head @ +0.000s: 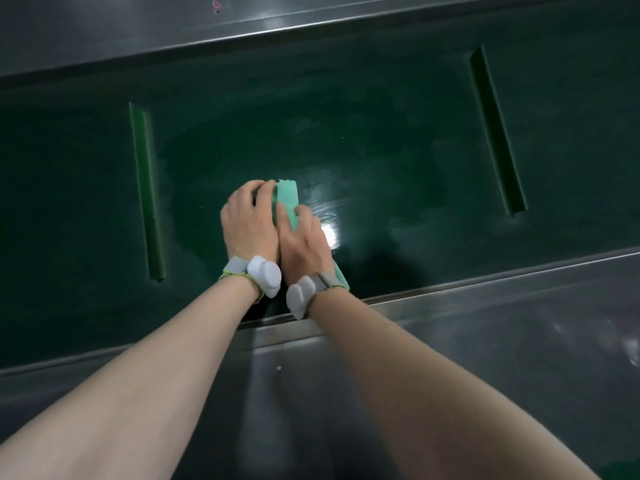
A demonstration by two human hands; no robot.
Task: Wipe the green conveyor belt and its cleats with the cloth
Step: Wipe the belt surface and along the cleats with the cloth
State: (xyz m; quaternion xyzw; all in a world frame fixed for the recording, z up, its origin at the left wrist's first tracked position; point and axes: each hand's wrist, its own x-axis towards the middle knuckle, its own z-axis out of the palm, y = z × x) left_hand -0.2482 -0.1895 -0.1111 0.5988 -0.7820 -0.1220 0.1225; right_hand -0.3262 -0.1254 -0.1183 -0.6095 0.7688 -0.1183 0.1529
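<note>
A dark green conveyor belt (398, 140) runs across the head view between steel side rails. Two raised cleats cross it: the left cleat (147, 188) and the right cleat (497, 133). A folded light-green cloth (289, 199) lies flat on the belt between them, nearer the left cleat. My left hand (251, 223) and my right hand (304, 240) press side by side on top of the cloth, hiding most of it; one cloth corner shows by my right wrist. The belt around the cloth looks wet and shiny.
A steel side rail (450, 327) borders the belt on my near side, under my forearms. The far steel rail (173, 26) runs along the top. Both wrists wear grey bands with white sensors.
</note>
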